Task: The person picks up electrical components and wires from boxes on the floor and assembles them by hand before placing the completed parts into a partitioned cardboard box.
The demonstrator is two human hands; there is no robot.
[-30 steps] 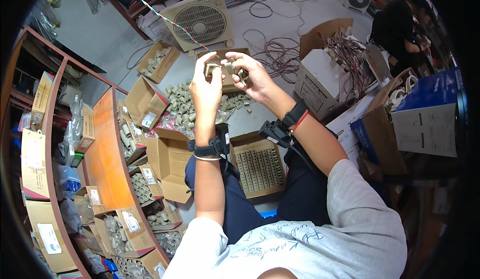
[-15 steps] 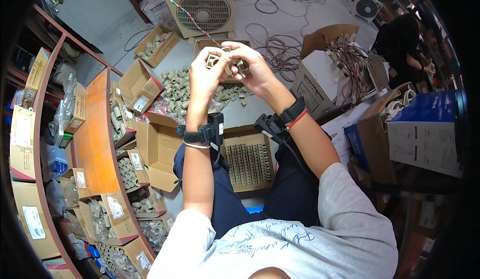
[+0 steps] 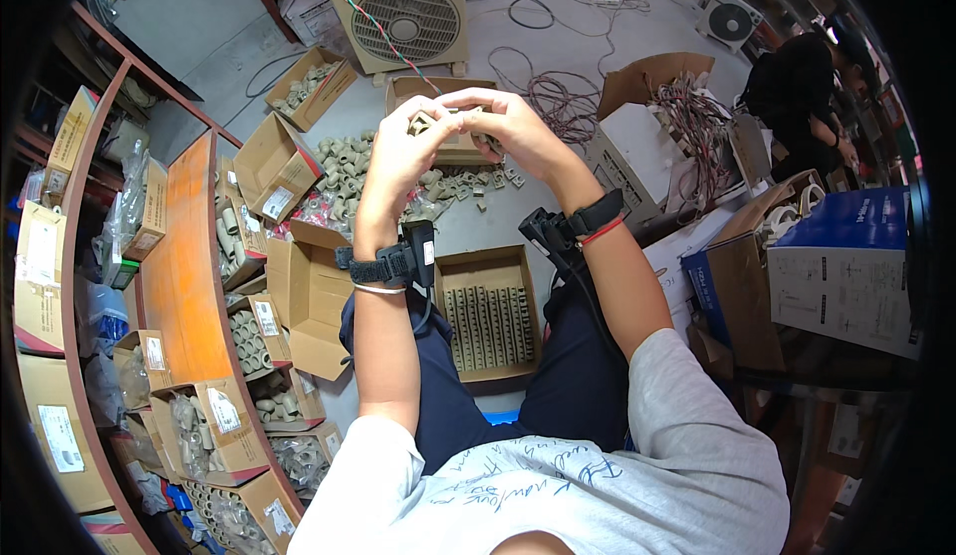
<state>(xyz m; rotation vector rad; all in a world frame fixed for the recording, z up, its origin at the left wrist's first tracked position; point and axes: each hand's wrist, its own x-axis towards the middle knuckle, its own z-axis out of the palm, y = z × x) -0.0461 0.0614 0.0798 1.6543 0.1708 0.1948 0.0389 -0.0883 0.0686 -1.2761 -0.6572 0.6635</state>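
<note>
My left hand (image 3: 400,152) and my right hand (image 3: 526,134) meet above the floor ahead of me, fingers closed and thumbs close together. Between the left fingers shows a small beige plastic fitting (image 3: 422,123) with a round opening. The right fingers curl around similar beige pieces (image 3: 487,143), mostly hidden. Below, between my legs, an open cardboard box (image 3: 485,259) holds tight rows of small beige plastic clips (image 3: 488,328). Loose beige fittings (image 3: 344,169) lie heaped beyond my left hand, and flatter small pieces (image 3: 481,189) are scattered beneath the hands.
A box fan (image 3: 406,23) stands ahead, with a twisted wire (image 3: 363,14) hanging before it. Coiled cable (image 3: 558,107) lies on the floor. Shelving with boxed fittings (image 3: 254,341) lines the left. At right are a carton (image 3: 652,82) of wires, a blue-white box (image 3: 846,256) and another person (image 3: 797,97).
My right hand has turned, its fingers now reaching over toward the left, and the pieces are more covered. Both wrists have moved slightly apart. The view has shifted a little.
</note>
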